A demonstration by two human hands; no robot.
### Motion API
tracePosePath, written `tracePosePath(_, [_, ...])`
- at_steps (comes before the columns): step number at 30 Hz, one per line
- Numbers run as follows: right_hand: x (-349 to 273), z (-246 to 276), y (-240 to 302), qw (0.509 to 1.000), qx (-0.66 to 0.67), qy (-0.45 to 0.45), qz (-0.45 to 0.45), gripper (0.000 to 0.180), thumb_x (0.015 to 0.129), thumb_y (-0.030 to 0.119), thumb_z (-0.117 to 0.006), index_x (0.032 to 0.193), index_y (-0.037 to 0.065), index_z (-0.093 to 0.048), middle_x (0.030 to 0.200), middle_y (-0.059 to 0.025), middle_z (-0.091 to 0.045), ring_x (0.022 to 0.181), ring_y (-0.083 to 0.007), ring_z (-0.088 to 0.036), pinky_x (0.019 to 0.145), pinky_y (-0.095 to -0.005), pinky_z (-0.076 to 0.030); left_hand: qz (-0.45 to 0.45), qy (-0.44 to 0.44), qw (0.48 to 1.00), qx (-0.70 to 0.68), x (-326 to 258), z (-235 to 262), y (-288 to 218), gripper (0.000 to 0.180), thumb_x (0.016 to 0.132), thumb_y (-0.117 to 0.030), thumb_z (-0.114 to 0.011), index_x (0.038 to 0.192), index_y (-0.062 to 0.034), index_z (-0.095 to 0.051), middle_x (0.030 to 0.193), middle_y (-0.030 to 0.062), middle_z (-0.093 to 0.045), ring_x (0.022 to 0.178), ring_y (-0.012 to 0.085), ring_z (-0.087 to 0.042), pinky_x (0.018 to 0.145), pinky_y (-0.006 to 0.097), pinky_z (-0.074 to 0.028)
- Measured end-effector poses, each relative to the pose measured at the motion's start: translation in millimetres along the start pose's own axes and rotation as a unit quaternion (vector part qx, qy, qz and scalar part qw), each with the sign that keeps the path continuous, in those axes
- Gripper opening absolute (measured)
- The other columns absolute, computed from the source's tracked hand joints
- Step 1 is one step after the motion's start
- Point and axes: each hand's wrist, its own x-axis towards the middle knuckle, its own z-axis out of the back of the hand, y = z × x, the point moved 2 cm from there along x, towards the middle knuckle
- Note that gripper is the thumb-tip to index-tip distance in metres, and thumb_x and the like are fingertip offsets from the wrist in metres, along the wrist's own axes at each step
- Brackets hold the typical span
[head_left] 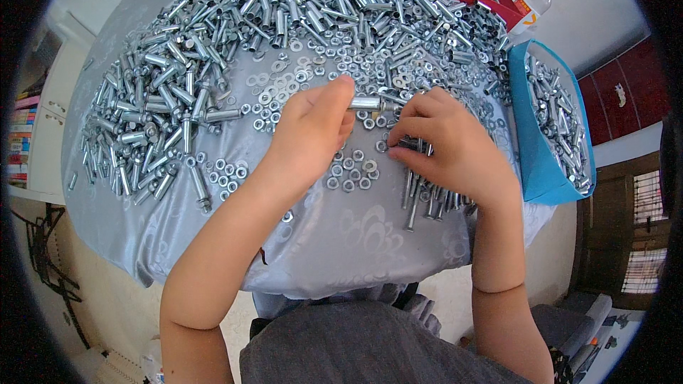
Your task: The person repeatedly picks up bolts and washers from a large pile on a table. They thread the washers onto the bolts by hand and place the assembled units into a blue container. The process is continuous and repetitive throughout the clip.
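Note:
My left hand [313, 124] is closed around a metal expansion bolt [366, 103]. Its shiny sleeve and threaded end stick out to the right, and the rest is hidden in the fist. Just right of it, my right hand [448, 142] is curled, thumb and forefinger tips together at a small hex nut [382, 146]. Beneath the right hand lies a bundle of long bolts [427, 203], partly covered by it. Between the hands several loose nuts [348, 171] rest on the silver tablecloth [320, 242].
Assembled expansion bolts [163, 99] are heaped at the left. A big pile of metal sleeves [284, 0] spreads across the back, with washers [284, 82] in front. A blue bin [533, 149] full of metal parts stands right; behind it are a red tray [505, 3] and a plastic bottle [537, 1].

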Motion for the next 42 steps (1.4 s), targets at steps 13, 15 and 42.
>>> tracePosePath(13, [4.5,-2.1,3.2,0.915,0.326,-0.219,-0.092,0.012,0.076,0.0,-0.06,0.087,-0.001,-0.056,0.079,-0.0066,-0.06,0.075,-0.0113,-0.058,0.068,-0.0234,-0.047,0.045,-0.009,0.998,-0.036,-1.3,-5.1,-2.8,0.033,0.084,-0.031,-0.044,0.059,-0.013,-0.035,0.05,-0.0032,-0.031,0.046,0.0089,-0.03,0.045,0.025,-0.026])
tracePosePath(15, [5.4,-4.1,6.1,0.912,0.342,-0.209,-0.083,0.013,0.075,-0.001,-0.061,0.087,-0.001,-0.056,0.08,-0.0061,-0.06,0.077,-0.0113,-0.058,0.069,-0.0234,-0.047,0.038,-0.01,0.999,-0.028,-3.0,-4.0,-3.0,0.033,0.085,-0.031,-0.044,0.059,-0.013,-0.034,0.05,-0.0035,-0.031,0.046,0.0092,-0.03,0.045,0.025,-0.026])
tracePosePath(42, [6.2,3.0,12.7,0.923,0.302,-0.211,-0.108,0.023,0.071,0.01,-0.069,0.089,0.002,-0.057,0.067,-0.0027,-0.055,0.056,-0.0079,-0.049,0.049,-0.0228,-0.04,-0.075,-0.008,0.994,0.083,-6.1,-2.4,-0.4,0.044,0.091,-0.035,-0.036,0.058,-0.0069,-0.039,0.055,-0.0051,-0.034,0.052,0.0052,-0.028,0.047,0.023,-0.024])
